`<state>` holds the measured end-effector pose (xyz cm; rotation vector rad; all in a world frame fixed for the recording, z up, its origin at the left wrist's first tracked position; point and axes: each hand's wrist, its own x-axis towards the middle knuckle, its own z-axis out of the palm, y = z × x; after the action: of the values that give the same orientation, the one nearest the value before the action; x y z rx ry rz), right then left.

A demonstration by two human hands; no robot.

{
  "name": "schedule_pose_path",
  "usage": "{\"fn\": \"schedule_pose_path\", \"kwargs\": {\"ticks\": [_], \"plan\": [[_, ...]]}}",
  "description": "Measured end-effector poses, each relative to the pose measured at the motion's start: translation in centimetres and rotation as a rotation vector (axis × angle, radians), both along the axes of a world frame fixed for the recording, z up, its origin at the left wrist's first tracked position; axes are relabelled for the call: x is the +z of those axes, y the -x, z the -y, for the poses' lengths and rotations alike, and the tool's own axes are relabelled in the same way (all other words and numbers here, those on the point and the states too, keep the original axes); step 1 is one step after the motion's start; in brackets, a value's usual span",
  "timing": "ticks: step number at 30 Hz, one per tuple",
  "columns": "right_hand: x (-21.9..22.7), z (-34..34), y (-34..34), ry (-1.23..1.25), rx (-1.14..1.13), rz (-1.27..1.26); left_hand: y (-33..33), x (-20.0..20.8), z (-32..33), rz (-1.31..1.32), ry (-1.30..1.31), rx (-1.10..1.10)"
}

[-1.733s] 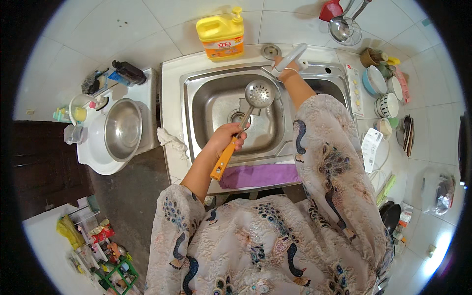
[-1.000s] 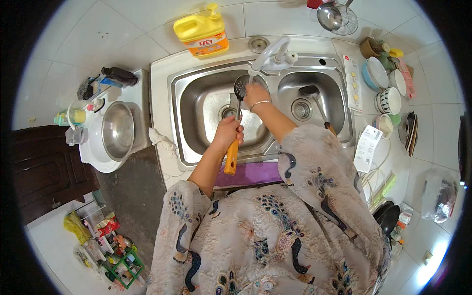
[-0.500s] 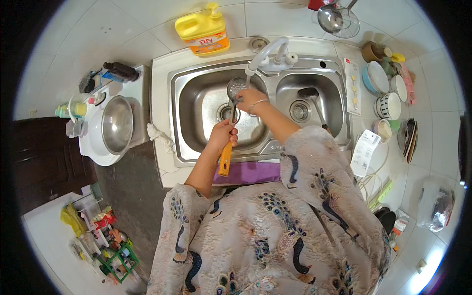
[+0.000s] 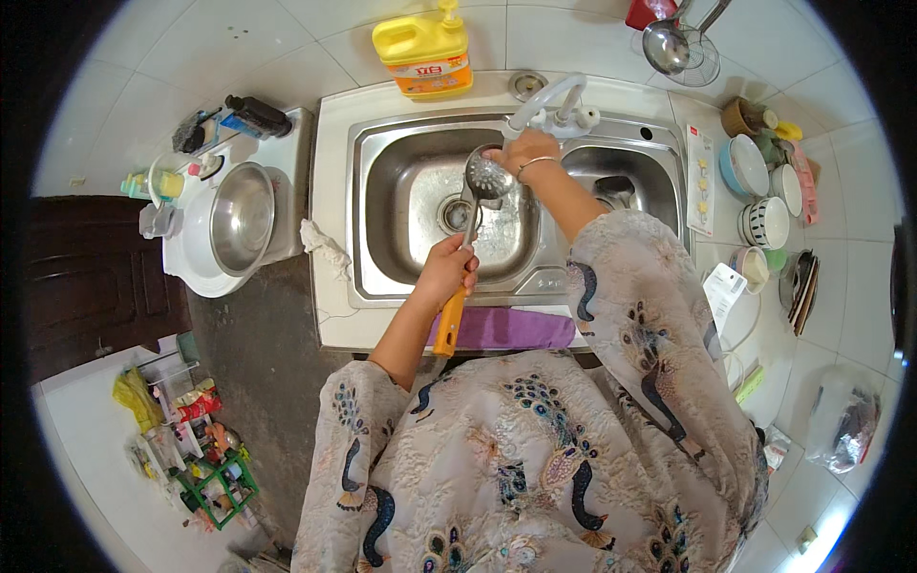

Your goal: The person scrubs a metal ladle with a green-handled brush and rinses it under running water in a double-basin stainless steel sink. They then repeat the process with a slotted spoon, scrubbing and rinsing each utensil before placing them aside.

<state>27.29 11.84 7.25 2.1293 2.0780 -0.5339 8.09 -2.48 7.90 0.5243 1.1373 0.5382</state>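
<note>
Right now, the left hand has its fingers curled tight around the top of the orange handle of a slotted spoon. The spoon's holey metal head is just past those fingers, tipped up over the big sink bowl. The right hand is at the edge of that head, right under the white tap. Its fingers are bent, but I cannot tell if they pinch the rim or only sit beside it. I can't see clearly if water is running.

To me, this looks like the rinsing part. The next move seems to need the left fingers to hold firm and keep the head near the spout, while the right fingers rub the holes.

Below the left fingers' spoon, the big sink bowl has just its drain showing. Right of the fingers, the small sink bowl has a dark tool in it. Far left of the fingers, a shiny metal bowl sits in a white washbasin. Past the fingers, a yellow jug stands on the tabletop; I can't see how full it is.
</note>
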Motion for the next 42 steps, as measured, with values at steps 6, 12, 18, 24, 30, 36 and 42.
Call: {"fn": "schedule_pose_path", "kwargs": {"ticks": [6, 12, 18, 24, 30, 36, 42], "plan": [[-3.4, -0.2, -1.5, 0.090, 0.058, -0.315, -0.1, 0.4, 0.8, 0.049, 0.022, 0.155], [-0.4, -0.7, -3.8, -0.104, -0.289, -0.214, 1.7, -0.9, -0.2, 0.267, 0.135, 0.159], [-0.3, -3.8, -4.5, -0.028, -0.188, 0.025, 2.0, -0.3, -0.8, 0.356, 0.160, 0.133], [-3.6, -3.1, -4.4, -0.028, -0.241, -0.085, 2.8, -1.6, -0.4, -0.301, -0.222, -0.070], [-4.0, 4.4, -2.3, -0.202, 0.054, -0.256, 5.4, -1.7, 0.4, -1.007, -0.894, -0.255], [-5.0, 5.9, 1.5, -0.071, 0.282, -0.116, 7.0, -1.8, -2.5, -1.055, -0.740, -0.348], [5.4, 5.9, 3.8, -0.327, 0.327, -0.438, 8.2, 1.4, -2.8, -0.435, -0.436, 0.005]]}}
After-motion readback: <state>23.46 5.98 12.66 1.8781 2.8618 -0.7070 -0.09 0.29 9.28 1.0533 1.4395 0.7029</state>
